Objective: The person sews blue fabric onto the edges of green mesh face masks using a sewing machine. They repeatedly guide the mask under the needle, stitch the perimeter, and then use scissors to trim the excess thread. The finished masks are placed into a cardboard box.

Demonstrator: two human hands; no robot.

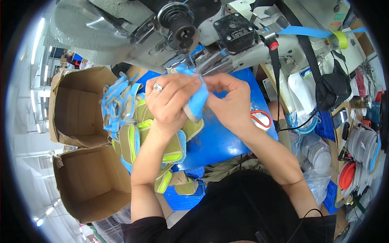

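Observation:
A small blue fabric piece with a grey edge (197, 102) hangs between my hands, just below the needle area of an industrial sewing machine (178, 24). My left hand (170, 97), with a silver ring, is closed around its left side. My right hand (230, 97) pinches at its right edge with bent fingers; the fingertips are partly hidden. Below and left of my left hand lie several olive pouches with lime and blue trim (172, 150). A heap of blue and grey strips (119, 101) lies further left.
Two open cardboard boxes (77, 107) stand at the left. Red-handled scissors (261, 118) rest on the blue table (227, 139) by my right forearm. A blue tape (304, 31) runs across the machine. Black cords, a pouch (334, 91) and several white reels (362, 148) are at the right.

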